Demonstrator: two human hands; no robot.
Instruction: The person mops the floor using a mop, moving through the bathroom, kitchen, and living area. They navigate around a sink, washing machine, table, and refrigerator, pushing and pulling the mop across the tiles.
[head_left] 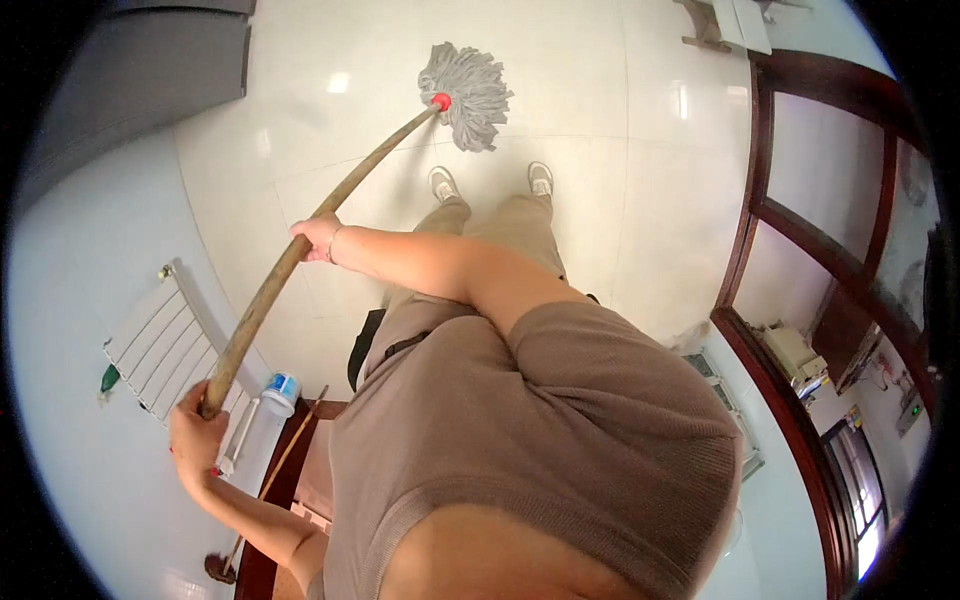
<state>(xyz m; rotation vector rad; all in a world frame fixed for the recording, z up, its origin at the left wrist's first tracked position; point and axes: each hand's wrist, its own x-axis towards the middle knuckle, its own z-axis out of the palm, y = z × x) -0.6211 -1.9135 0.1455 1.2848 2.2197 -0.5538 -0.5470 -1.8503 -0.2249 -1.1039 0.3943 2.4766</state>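
Observation:
A long wooden-handled mop (345,187) slants across the left half of the head view. Its grey cloth-strip head (470,95), with a red collar, rests on the tiled floor beyond my shoes. My left hand (197,432) is closed around the upper end of the handle, low at the left. Lower down the shaft, my right hand (318,238) grips it, with my right arm reaching across my body. Both hands wrap the wood, and some fingers are hidden behind it.
Pale glossy floor (560,90) lies ahead. On the left wall hangs a white radiator (165,345), near a white-and-blue bucket (281,392). A thin stick (292,440) leans behind my left arm. A dark cabinet (150,80) stands front left; a dark wooden frame (742,265) stands right.

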